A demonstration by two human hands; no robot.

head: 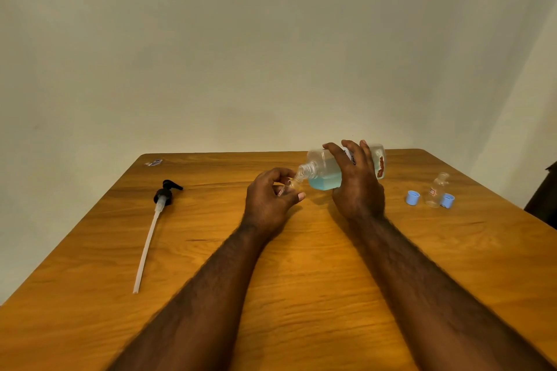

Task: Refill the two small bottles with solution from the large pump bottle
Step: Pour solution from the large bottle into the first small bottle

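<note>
The right hand (357, 187) is gripping the large bottle (325, 173), tipped nearly level. Its neck is pointing left toward the small bottle (294, 184) that the left hand (268, 199) is pinching just under the mouth, seemingly touching. The other small bottle (437, 190) is standing right of the large bottle.

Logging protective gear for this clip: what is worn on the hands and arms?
Nothing visible. The left hand and right hand are bare: no gloves, watch or visible rings. Both forearms are bare and hairy to the frame's edge; no sleeve shows.
</note>
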